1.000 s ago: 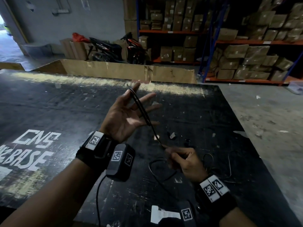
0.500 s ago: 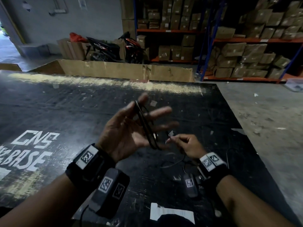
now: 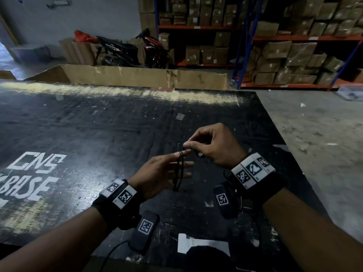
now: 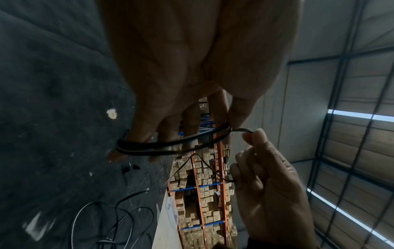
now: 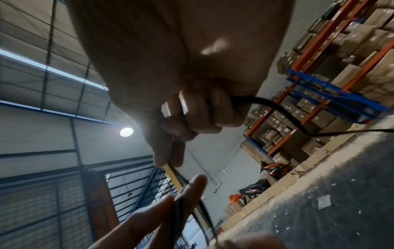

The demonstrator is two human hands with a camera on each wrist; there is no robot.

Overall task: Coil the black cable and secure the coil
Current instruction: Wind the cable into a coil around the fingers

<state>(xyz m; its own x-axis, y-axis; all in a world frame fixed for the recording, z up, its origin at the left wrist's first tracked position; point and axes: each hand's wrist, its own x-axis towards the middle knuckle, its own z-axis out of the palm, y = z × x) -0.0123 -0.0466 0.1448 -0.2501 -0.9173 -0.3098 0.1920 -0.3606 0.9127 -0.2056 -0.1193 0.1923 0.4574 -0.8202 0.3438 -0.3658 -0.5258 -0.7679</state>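
White lettering [image 3: 29,173] marks the dark counter [image 3: 98,124] on the far left, and nearer the middle the left hand [image 3: 159,173] hangs over the counter with fingers straight and spread, several turns of the black cable [image 3: 178,173] looped round them. The coil sits across those fingers, clear in the left wrist view, black cable [image 4: 149,148] wrapped from little finger to forefinger. Just right of it the right hand [image 3: 214,146] pinches a strand at the top of the coil between thumb and forefinger, the other fingers curled round more cable. Loose cable trails down onto the counter. Far right, shelves [image 3: 294,46] stacked with cardboard boxes.
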